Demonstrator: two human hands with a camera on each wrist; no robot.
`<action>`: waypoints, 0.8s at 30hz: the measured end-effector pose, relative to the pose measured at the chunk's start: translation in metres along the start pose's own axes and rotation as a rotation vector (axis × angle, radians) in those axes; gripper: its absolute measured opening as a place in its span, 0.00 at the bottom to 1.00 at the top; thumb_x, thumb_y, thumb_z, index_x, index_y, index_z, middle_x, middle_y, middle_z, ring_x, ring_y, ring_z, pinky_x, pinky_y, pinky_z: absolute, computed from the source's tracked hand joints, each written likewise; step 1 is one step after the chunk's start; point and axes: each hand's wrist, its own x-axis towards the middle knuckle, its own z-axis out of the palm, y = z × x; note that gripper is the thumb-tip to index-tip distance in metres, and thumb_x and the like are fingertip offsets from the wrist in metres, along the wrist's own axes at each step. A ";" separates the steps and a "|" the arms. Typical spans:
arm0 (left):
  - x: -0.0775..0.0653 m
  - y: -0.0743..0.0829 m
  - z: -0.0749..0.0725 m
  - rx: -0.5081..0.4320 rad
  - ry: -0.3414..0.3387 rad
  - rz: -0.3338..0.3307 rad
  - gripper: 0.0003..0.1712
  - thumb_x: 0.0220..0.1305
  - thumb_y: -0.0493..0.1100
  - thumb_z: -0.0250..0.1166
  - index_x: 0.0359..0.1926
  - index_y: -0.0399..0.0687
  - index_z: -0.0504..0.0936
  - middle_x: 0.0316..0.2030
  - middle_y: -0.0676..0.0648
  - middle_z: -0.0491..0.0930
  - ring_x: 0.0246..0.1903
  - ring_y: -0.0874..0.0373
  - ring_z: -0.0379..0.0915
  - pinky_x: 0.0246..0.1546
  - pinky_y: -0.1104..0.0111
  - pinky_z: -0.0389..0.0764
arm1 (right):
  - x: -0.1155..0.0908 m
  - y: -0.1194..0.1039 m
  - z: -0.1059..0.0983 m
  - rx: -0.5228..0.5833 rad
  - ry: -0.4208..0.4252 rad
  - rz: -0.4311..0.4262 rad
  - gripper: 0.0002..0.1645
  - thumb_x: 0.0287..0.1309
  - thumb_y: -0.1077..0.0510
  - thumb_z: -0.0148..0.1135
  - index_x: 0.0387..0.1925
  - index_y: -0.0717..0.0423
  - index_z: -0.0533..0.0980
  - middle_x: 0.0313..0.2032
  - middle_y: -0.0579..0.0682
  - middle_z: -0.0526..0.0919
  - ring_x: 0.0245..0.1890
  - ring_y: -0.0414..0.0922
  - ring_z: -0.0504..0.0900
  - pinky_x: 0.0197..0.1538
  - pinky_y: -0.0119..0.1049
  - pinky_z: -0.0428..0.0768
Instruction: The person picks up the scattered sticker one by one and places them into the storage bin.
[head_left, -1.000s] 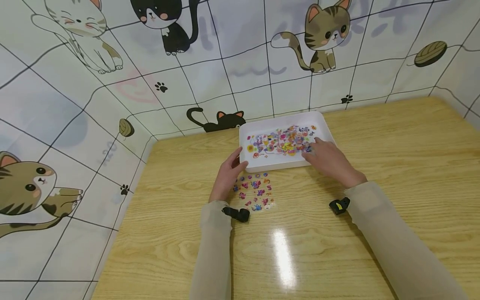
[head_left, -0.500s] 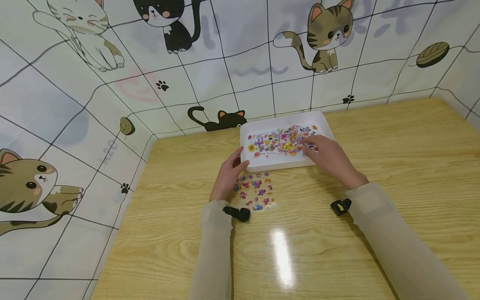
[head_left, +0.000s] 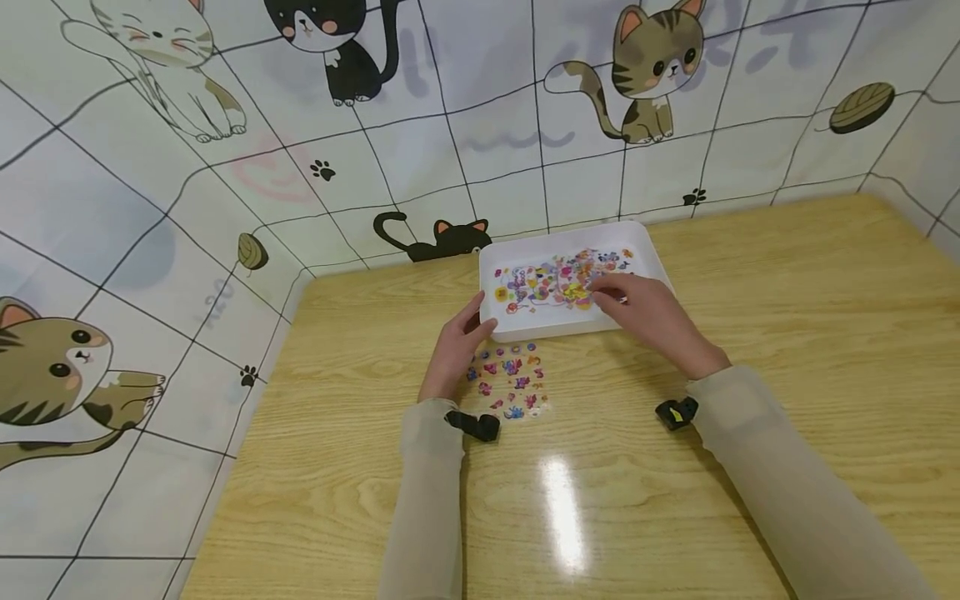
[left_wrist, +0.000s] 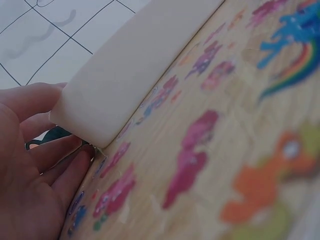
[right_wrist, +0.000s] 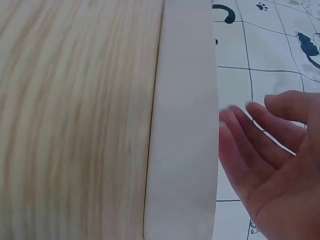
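A white rectangular tray [head_left: 562, 330] stands near the back wall, with many small colourful stickers [head_left: 558, 279] scattered inside. My left hand [head_left: 452, 354] grips its front left corner; in the left wrist view its thumb and fingers lie around the tray's end. Over the right part of the pile, my right hand [head_left: 651, 315] reaches in with bent fingers, thumb and index tips near the stickers. In the right wrist view those fingers [right_wrist: 250, 150] show behind the tray wall [right_wrist: 185, 130], spread apart. Nothing is visible between them. In front of the tray lies a clear sticker sheet [head_left: 517, 385].
A wooden table [head_left: 810, 333] extends to both sides of the tray. Tiled walls [head_left: 502, 158] with cartoon cats rise behind and at the left. Both wrists carry black camera mounts [head_left: 474, 426]. A light reflection falls on the table in front.
My right hand has moved left over the sticker pile, its fingertips shifting from the tray's right front part toward the middle. My left hand stays at the corner.
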 end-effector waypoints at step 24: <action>-0.019 0.031 -0.002 -0.004 -0.009 -0.002 0.32 0.64 0.52 0.52 0.67 0.57 0.54 0.64 0.53 0.56 0.62 0.61 0.52 0.60 0.63 0.56 | -0.005 -0.025 0.033 0.198 -0.340 -0.010 0.27 0.62 0.45 0.46 0.58 0.54 0.67 0.42 0.46 0.80 0.41 0.43 0.78 0.48 0.45 0.72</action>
